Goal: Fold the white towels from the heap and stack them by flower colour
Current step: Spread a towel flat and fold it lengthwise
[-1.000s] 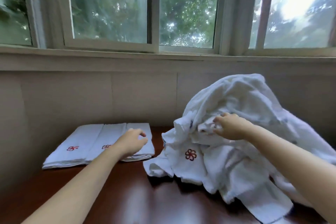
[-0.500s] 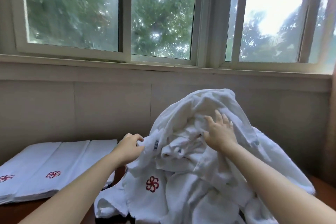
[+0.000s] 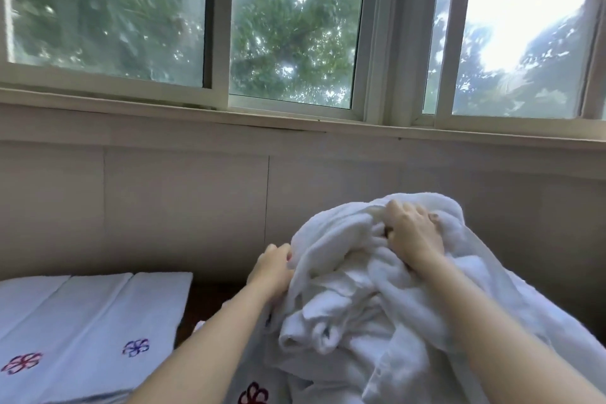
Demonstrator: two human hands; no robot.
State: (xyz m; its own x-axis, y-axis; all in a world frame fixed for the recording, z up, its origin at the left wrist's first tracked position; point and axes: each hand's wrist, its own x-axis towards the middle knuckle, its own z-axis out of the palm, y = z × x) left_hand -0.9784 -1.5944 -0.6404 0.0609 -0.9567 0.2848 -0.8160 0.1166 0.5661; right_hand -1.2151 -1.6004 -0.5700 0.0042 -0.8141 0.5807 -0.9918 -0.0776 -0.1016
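Now both hands' fingers clutch the heap (image 3: pixel 410 315): left hand (image 3: pixel 272 272) side, right hand (image 3: pixel 413 236) top.

Your heap of towels (image 3: pixel 410 321) sits on the table (image 3: pixel 200 302) to the right, the folded towels (image 3: pixel 91 331) lie side by side to its left, and the window (image 3: pixel 295 29) stands behind both.

Both hands' grip on the white towel heap (image 3: pixel 410 305), left hand (image 3: pixel 272 272), right hand (image 3: pixel 411 233).
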